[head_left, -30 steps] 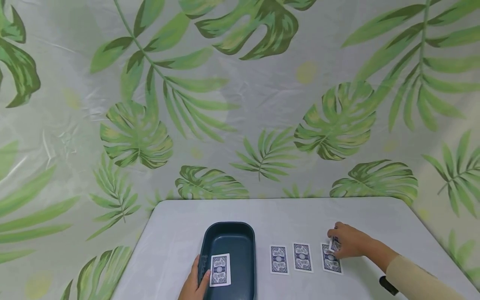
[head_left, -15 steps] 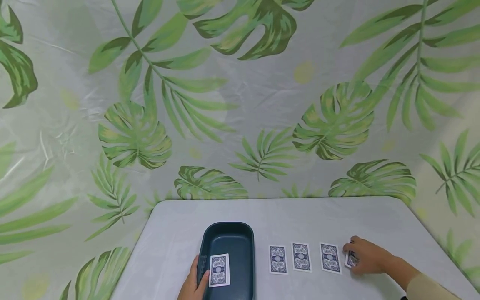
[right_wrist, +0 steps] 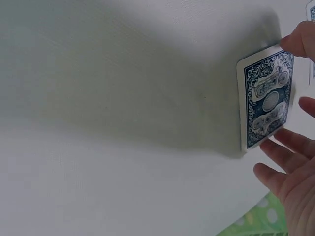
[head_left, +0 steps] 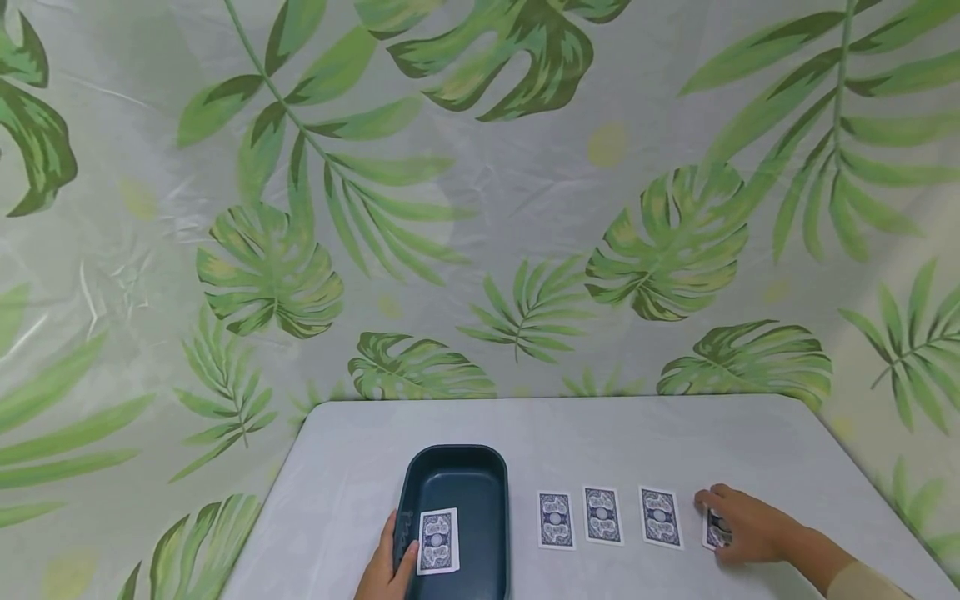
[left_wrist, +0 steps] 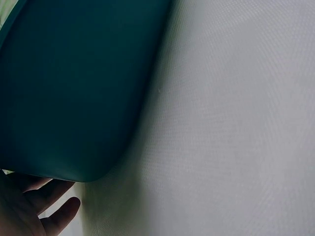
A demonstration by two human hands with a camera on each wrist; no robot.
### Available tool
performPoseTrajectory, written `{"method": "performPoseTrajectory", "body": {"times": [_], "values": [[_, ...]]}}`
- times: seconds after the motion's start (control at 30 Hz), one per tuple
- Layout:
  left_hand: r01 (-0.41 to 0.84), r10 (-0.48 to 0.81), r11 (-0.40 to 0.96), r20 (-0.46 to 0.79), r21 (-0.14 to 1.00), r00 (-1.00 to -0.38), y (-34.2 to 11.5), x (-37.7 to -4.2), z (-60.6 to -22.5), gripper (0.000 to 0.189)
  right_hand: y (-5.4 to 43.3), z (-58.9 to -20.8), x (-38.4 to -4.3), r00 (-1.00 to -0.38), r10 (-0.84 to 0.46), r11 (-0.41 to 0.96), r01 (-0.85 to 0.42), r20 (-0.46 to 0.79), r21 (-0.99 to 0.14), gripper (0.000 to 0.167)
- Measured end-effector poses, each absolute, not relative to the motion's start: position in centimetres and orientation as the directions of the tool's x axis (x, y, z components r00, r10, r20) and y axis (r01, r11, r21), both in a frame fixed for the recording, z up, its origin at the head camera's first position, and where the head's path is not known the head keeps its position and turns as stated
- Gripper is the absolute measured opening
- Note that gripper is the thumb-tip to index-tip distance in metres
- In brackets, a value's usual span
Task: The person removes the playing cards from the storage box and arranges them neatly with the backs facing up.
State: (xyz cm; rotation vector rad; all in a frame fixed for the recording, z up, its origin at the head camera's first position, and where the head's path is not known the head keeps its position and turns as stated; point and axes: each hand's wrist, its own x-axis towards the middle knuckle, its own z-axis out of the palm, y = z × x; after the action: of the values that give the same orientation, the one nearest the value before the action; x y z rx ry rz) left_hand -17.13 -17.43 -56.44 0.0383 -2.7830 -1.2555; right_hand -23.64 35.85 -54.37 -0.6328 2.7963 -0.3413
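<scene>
A dark teal tray (head_left: 480,492) lies on the table, and my left hand (head_left: 384,562) grips its left side, thumb over the rim. Inside, against that side, sits a small stack of playing cards (head_left: 438,542) with blue backs up; the thumb is right at its edge. My right hand (head_left: 753,527) pinches a single playing card (right_wrist: 268,96) by its two short ends, thumb at one and fingers at the other. That card is tilted close over the table, partly covered by the hand in the head view. In the left wrist view, fingers (left_wrist: 51,194) touch the tray's outside.
Three face-down cards stand in a row between tray and right hand: a left card (head_left: 556,519), a middle card (head_left: 603,514) and a right card (head_left: 661,517). The white table (head_left: 360,442) ends at a leaf-patterned curtain (head_left: 525,208).
My right hand has moved rightward and slightly nearer with its card, from over the right card to a spot beside it. The left hand and tray have stayed put.
</scene>
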Motion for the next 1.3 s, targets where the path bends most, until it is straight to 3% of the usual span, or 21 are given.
{"method": "performPoseTrajectory", "body": {"times": [0.37,0.7,1.07,1.3], "values": [[-0.031,-0.069,0.654,0.019,0.756,-0.997,-17.5,-17.1,-56.5,0.063,35.9,-54.8,-23.9,-0.859,-0.483,0.862,-0.433,-0.170,-0.263,0.064],[0.024,-0.072,0.679,0.100,0.733,-0.992,-17.5,-17.0,-56.8,0.060,35.8,-54.6,-24.3,-0.861,-0.481,0.864,-0.433,-0.168,-0.255,0.061],[-0.027,-0.075,0.656,0.029,0.754,-0.997,-17.5,-17.1,-56.5,0.062,35.6,-54.6,-24.2,-0.855,-0.499,0.854,-0.458,-0.139,-0.248,0.057],[-0.016,-0.070,0.659,0.041,0.752,-0.997,-17.5,-17.2,-56.6,0.062,32.8,-52.4,-25.6,-0.872,-0.489,0.846,-0.478,0.011,-0.236,0.052]]}}
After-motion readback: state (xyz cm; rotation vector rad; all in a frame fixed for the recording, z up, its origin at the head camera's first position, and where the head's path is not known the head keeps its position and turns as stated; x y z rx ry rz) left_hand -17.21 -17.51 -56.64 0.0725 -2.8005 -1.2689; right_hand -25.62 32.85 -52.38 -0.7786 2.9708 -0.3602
